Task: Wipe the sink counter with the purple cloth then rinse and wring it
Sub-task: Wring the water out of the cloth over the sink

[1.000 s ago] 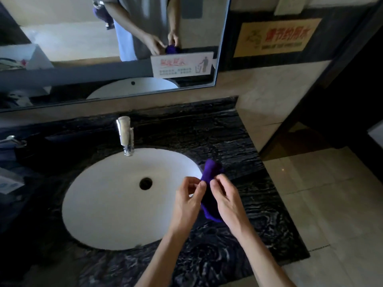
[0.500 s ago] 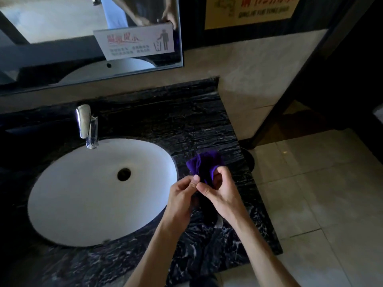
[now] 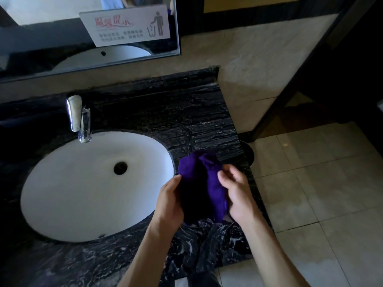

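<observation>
The purple cloth [image 3: 211,181] hangs bunched between both hands, just right of the white oval sink [image 3: 83,183] and over the black marble counter [image 3: 182,121]. My left hand [image 3: 170,201] grips its left side, which lies in shadow. My right hand [image 3: 236,193] pinches the right fold with the fingers curled in. The lower end of the cloth touches or nearly touches the counter. A chrome faucet [image 3: 78,119] stands at the back edge of the sink, with no water running.
A mirror [image 3: 51,38] with a white notice sign [image 3: 126,27] hangs above the counter. The counter ends at its right edge near a beige tiled floor [image 3: 321,193]. A dark door frame [image 3: 300,79] slants at the right.
The hands have pulled apart and the cloth has spread wider between them. The view has shifted so the sink sits more to the left.
</observation>
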`<state>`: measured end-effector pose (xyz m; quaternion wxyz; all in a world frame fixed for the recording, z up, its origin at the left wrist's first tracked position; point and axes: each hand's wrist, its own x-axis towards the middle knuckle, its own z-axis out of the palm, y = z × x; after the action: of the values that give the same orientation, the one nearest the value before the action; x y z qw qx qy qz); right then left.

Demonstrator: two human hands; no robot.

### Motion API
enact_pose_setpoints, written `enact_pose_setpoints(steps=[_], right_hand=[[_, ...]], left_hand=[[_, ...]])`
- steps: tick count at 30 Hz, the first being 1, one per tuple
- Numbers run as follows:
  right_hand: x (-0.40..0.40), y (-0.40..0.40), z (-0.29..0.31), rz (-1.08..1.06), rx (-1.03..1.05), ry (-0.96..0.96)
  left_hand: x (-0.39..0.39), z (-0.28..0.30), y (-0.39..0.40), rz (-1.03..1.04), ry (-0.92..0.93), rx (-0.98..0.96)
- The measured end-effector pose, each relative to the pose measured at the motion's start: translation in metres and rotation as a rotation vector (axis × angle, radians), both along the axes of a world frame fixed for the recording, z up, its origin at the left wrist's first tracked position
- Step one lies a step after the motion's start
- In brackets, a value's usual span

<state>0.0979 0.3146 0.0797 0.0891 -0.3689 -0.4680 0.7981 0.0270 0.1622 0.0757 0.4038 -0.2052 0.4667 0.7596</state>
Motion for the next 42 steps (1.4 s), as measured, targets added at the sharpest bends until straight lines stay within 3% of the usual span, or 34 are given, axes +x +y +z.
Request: enact_pose_setpoints(steps=[2, 5, 8, 10, 15, 17, 22, 25, 27, 31, 38, 42], right_hand=[[0.002, 0.015, 0.001, -0.036, -0.046, -0.024], [0.007, 0.031, -0.003, 0.004, 0.004, -0.113], [0.009, 0.041, -0.023, 0.212, 0.524, -0.406], [0.009, 0.043, -0.032, 0.225, 0.652, -0.482], [0.009, 0.045, -0.025, 0.088, 0.451, -0.274], [0.011, 0.049, -0.024, 0.056, 0.485, -0.273], [0.01, 0.053, -0.027, 0.158, 0.896, -0.584], [-0.009, 0.05, -0.019, 0.262, 1.193, -0.544], [-0.028, 0.045, -0.013, 0.448, 1.285, -0.483], [-0.058, 0.048, -0.009, 0.834, 1.405, -0.642], [-0.04, 0.075, -0.01, 0.875, 1.198, -0.731], [-0.005, 0.074, -0.009, 0.702, 1.102, -0.732]], left_hand=[[-0.002, -0.007, -0.006, 0.037, -0.037, -0.009], [-0.003, -0.017, -0.011, 0.018, 0.078, -0.095], [0.0, -0.024, -0.002, -0.174, 0.366, -0.449], [0.0, -0.024, 0.003, -0.255, 0.492, -0.562], [-0.005, -0.022, -0.003, -0.186, 0.377, -0.247], [-0.008, -0.026, -0.004, -0.176, 0.385, -0.28], [-0.01, -0.033, 0.007, -0.232, 0.731, -0.71], [-0.002, -0.036, 0.001, -0.212, 0.737, -0.882], [0.01, -0.039, -0.007, -0.303, 0.742, -1.03], [0.034, -0.024, -0.015, -0.538, 0.698, -1.255], [0.026, -0.026, -0.017, -0.502, 0.749, -1.106], [0.0, -0.028, -0.014, -0.442, 0.741, -0.911]])
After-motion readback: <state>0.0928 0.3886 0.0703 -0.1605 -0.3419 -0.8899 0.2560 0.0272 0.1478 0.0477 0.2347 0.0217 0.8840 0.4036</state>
